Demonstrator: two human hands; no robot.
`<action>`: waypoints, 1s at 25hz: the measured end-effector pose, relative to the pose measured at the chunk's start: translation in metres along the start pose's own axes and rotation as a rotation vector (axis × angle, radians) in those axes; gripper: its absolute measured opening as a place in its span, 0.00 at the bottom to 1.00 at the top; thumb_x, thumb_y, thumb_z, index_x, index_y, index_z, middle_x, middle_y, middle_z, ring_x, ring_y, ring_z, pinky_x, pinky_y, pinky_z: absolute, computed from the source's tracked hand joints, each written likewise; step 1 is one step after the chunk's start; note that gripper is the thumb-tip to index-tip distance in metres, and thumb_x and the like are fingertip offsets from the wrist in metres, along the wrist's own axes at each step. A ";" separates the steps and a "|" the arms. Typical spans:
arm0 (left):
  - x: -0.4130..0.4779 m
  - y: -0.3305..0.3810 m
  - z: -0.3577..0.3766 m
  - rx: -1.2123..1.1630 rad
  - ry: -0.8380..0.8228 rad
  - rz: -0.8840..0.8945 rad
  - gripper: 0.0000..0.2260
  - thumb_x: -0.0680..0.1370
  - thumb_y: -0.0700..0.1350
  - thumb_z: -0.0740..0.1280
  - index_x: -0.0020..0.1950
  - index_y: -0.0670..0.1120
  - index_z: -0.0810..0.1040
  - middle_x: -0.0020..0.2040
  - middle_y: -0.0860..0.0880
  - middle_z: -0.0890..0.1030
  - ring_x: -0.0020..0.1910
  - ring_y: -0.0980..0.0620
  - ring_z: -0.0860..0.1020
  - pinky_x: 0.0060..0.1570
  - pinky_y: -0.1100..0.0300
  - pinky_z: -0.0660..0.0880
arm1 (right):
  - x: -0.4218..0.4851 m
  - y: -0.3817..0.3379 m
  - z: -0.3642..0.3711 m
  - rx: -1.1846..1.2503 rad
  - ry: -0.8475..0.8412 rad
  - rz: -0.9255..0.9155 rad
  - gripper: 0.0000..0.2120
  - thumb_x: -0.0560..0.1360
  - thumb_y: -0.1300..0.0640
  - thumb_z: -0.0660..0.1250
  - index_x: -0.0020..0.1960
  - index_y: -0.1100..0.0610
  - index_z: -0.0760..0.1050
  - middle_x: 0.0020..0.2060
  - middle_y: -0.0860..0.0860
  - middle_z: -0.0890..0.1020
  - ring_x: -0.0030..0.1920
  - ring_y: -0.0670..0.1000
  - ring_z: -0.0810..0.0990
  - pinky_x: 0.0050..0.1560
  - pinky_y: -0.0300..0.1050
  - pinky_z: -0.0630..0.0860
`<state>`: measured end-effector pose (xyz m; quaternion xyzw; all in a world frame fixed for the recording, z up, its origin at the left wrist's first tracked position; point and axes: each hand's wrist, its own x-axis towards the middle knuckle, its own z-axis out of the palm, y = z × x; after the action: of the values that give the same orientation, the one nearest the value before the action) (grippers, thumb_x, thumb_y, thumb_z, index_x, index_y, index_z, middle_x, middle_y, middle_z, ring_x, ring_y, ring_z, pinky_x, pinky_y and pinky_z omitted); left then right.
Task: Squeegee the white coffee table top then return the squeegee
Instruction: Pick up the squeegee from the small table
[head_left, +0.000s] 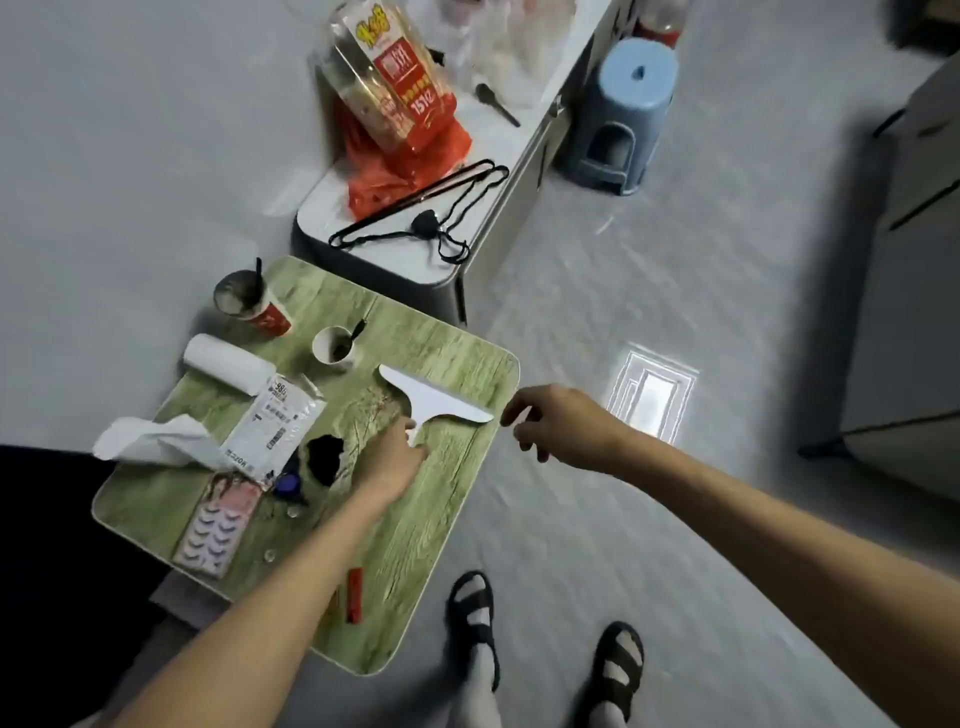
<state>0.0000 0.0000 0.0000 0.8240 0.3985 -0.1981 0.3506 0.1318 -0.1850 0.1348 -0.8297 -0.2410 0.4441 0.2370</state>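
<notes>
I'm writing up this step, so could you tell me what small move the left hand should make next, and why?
Probably close the left hand around the white squeegee's handle and lift it. The fingers touch the handle but don't look wrapped around it, and the squeegee lies flat on the green wood-grain table, not the white coffee table beyond.

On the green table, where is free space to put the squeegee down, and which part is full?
Bare room lies along the green table's right side, between the squeegee and the red lighter. The left half is crowded: cup, paper roll, tissue, packet, eyelash box. The left hand touches the squeegee handle.
</notes>
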 end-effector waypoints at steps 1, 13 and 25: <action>0.022 -0.015 0.013 0.046 0.029 -0.040 0.20 0.77 0.45 0.68 0.68 0.46 0.72 0.60 0.43 0.80 0.56 0.41 0.79 0.53 0.52 0.75 | 0.026 0.013 0.016 0.025 -0.021 0.025 0.09 0.74 0.61 0.63 0.51 0.52 0.78 0.35 0.48 0.82 0.30 0.46 0.79 0.24 0.31 0.68; 0.107 -0.036 0.059 0.185 -0.094 -0.048 0.08 0.78 0.47 0.68 0.50 0.42 0.77 0.44 0.42 0.83 0.38 0.45 0.79 0.37 0.57 0.74 | 0.105 0.077 0.051 0.075 -0.041 0.131 0.09 0.76 0.61 0.63 0.53 0.54 0.77 0.38 0.49 0.81 0.33 0.49 0.80 0.32 0.37 0.73; -0.049 0.319 -0.029 -0.111 -0.316 0.542 0.15 0.75 0.51 0.70 0.45 0.39 0.75 0.35 0.43 0.82 0.25 0.51 0.76 0.31 0.55 0.77 | -0.094 0.060 -0.139 0.355 0.194 0.140 0.11 0.77 0.48 0.65 0.54 0.54 0.75 0.42 0.54 0.83 0.38 0.51 0.83 0.40 0.47 0.79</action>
<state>0.2253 -0.1431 0.1835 0.8387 0.1154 -0.2013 0.4927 0.2155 -0.3137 0.2256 -0.8287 -0.0770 0.4128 0.3700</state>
